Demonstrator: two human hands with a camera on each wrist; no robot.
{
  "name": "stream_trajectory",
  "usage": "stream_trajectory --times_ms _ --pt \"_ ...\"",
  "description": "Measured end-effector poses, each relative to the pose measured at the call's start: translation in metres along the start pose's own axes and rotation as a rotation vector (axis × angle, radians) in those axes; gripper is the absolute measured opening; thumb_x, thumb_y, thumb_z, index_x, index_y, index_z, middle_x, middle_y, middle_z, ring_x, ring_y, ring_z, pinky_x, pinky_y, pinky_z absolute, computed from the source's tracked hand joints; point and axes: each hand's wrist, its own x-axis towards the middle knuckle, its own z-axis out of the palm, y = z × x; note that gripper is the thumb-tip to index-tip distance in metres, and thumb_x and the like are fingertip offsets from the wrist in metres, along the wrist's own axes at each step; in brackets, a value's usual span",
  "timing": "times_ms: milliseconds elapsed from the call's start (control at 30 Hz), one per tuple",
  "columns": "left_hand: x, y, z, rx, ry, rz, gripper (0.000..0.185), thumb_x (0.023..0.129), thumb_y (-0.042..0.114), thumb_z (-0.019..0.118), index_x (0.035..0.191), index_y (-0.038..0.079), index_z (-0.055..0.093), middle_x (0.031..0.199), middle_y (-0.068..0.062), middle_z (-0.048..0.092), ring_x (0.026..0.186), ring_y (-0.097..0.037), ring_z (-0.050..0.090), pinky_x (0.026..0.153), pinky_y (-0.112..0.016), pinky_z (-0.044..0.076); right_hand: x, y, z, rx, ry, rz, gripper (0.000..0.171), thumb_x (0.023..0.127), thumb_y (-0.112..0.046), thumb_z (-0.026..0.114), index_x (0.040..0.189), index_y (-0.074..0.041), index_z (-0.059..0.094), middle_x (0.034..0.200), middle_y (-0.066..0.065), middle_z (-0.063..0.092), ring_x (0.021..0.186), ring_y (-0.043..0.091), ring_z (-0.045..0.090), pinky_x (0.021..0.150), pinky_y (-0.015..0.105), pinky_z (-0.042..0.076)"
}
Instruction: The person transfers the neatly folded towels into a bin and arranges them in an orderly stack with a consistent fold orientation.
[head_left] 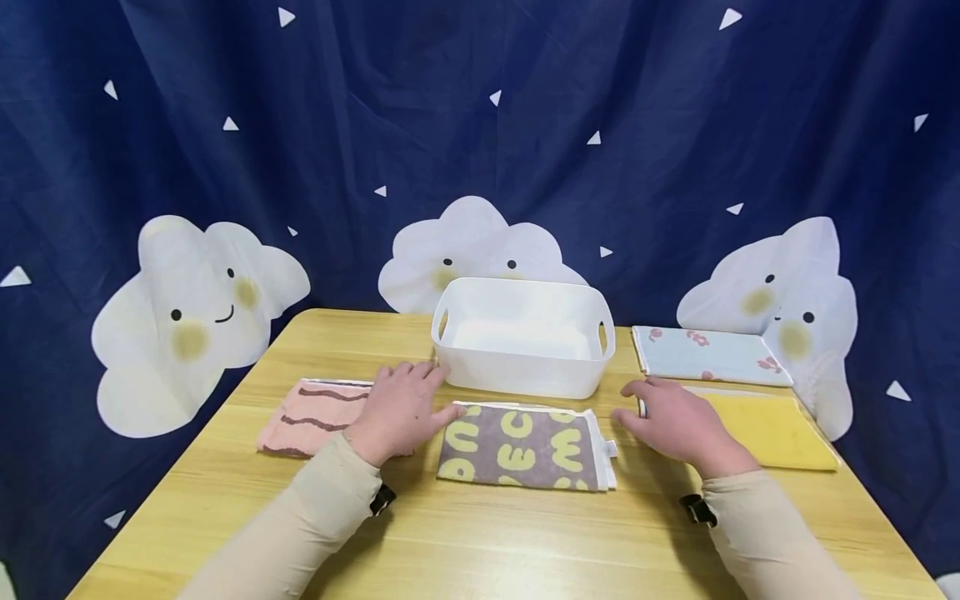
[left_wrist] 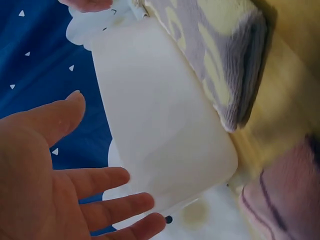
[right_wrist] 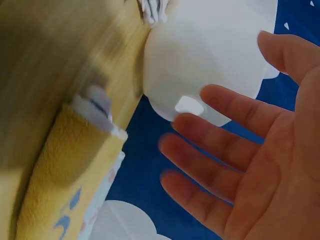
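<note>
On a yellow wooden table [head_left: 487, 542], just in front of a white plastic basket [head_left: 522, 336], a folded grey towel with yellow letters [head_left: 520, 447] lies flat between a person's two hands, its long axis running left to right. Left of the basket's near corner, the left hand [head_left: 397, 410] rests with fingers straight and relaxed, holding nothing, fingertips at the towel's left edge. The right hand [head_left: 678, 421], likewise loose and empty, sits a little farther off, near the towel's right edge. Beyond the left hand lies a pink striped towel [head_left: 311, 415]; right of the basket lie a yellow towel [head_left: 772, 429] and a pale blue flowered towel [head_left: 708, 356]. Bare tabletop stretches in front of the grey towel, and the basket stands open-topped directly behind it.
</note>
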Motion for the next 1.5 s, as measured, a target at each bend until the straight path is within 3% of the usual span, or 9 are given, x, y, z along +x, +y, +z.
stream_trajectory --times_ms 167,267,467,633,833,933,1033,1167,1500 --pt "0.004 0.003 0.012 -0.008 -0.085 -0.022 0.068 0.097 0.064 0.052 0.14 0.011 0.058 0.134 -0.012 0.061 0.124 -0.038 0.054 0.1 -0.06 0.039 0.009 -0.005 0.007 0.05 -0.101 0.005 0.043 0.093 -0.045 0.066 0.118 -0.01 0.07 0.095 0.003 0.069 0.084 0.021 0.064 0.07 0.048 0.051" --pt "0.006 0.004 0.02 -0.018 -0.125 -0.033 0.066 0.097 0.063 0.053 0.136 0.01 0.061 0.131 -0.012 0.062 0.122 -0.038 0.055 0.101 -0.06 0.039 0.014 -0.006 0.014 0.056 -0.143 0.002 0.04 0.093 -0.045 0.066 0.115 -0.012 0.072 0.092 -0.002 0.068 0.082 0.017 0.062 0.07 0.044 0.051" --pt "0.011 0.003 0.031 -0.046 -0.124 -0.032 0.047 0.096 0.057 0.059 0.104 0.012 0.068 0.103 -0.008 0.069 0.1 -0.033 0.064 0.087 -0.055 0.048 0.02 -0.009 0.021 0.116 -0.231 0.0 0.024 0.092 -0.044 0.068 0.092 -0.02 0.07 0.082 -0.005 0.064 0.07 0.015 0.055 0.063 0.038 0.045" --pt "0.015 0.001 0.038 -0.08 -0.118 -0.041 0.04 0.095 0.053 0.063 0.077 0.018 0.059 0.08 -0.002 0.064 0.084 -0.027 0.064 0.075 -0.05 0.049 0.024 -0.009 0.025 0.149 -0.314 0.042 0.029 0.092 -0.043 0.069 0.076 -0.02 0.063 0.065 -0.004 0.048 0.059 0.015 0.045 0.056 0.034 0.035" --pt "0.019 0.0 0.048 -0.067 -0.161 -0.093 0.043 0.093 0.055 0.065 0.071 0.018 0.06 0.077 0.0 0.064 0.085 -0.024 0.063 0.076 -0.047 0.049 0.033 -0.009 0.032 0.185 -0.368 0.077 0.035 0.091 -0.044 0.071 0.072 -0.016 0.06 0.065 -0.003 0.045 0.058 0.015 0.043 0.056 0.033 0.034" --pt "0.02 -0.001 0.052 -0.087 -0.2 -0.137 0.048 0.089 0.057 0.068 0.063 0.018 0.057 0.064 0.002 0.056 0.07 -0.021 0.06 0.065 -0.042 0.048 0.035 -0.008 0.036 0.223 -0.389 0.097 0.037 0.088 -0.043 0.074 0.07 -0.015 0.059 0.063 -0.003 0.044 0.057 0.016 0.042 0.055 0.032 0.033" --pt "0.02 0.0 0.054 -0.122 -0.243 -0.172 0.054 0.084 0.057 0.072 0.054 0.018 0.051 0.05 0.005 0.041 0.05 -0.017 0.048 0.051 -0.036 0.041 0.035 -0.007 0.039 0.261 -0.41 0.135 0.04 0.084 -0.044 0.079 0.068 -0.015 0.055 0.061 -0.003 0.041 0.055 0.015 0.04 0.054 0.032 0.032" --pt "0.02 0.002 0.055 -0.159 -0.259 -0.169 0.053 0.082 0.051 0.076 0.051 0.018 0.048 0.046 0.006 0.035 0.045 -0.015 0.043 0.047 -0.033 0.036 0.033 -0.009 0.043 0.275 -0.416 0.166 0.041 0.079 -0.041 0.083 0.067 -0.014 0.055 0.061 -0.003 0.04 0.055 0.016 0.039 0.053 0.031 0.031" --pt "0.024 0.004 0.058 -0.19 -0.267 -0.164 0.041 0.08 0.042 0.08 0.06 0.017 0.055 0.057 0.003 0.052 0.053 -0.016 0.052 0.052 -0.034 0.042 0.036 -0.016 0.042 0.271 -0.44 0.153 0.025 0.079 -0.024 0.083 0.07 -0.013 0.062 0.062 -0.002 0.046 0.056 0.017 0.044 0.053 0.032 0.034"
